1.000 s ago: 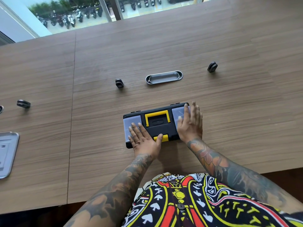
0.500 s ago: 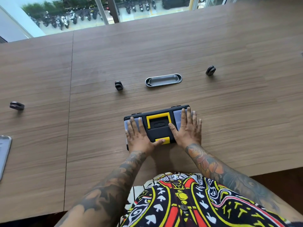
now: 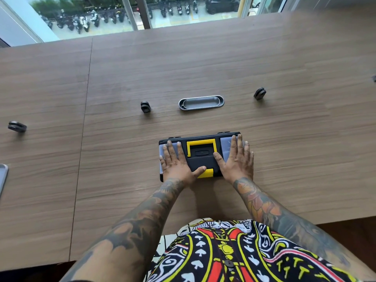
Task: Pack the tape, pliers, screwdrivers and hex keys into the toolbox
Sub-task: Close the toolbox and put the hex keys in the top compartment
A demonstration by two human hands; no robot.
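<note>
A black toolbox [image 3: 200, 157] with a yellow handle, a yellow front latch and two clear lid compartments lies closed on the wooden table [image 3: 203, 68] near its front edge. My left hand [image 3: 176, 162] lies flat on the left part of the lid, fingers straight, and its thumb touches the yellow latch. My right hand [image 3: 237, 159] lies flat on the right part of the lid with fingers spread. No tape, pliers, screwdrivers or hex keys are in view.
An oval metal cable tray [image 3: 201, 102] is set into the table behind the toolbox. Small black fittings stand at its left [image 3: 145, 106], at its right [image 3: 259, 93] and at the far left [image 3: 17, 126]. A metal tray edge [image 3: 3, 176] shows at the left border.
Both hands have slid further onto the lid and lie flatter, and the right hand has moved inward from the toolbox's right end. The view has tilted up slightly.
</note>
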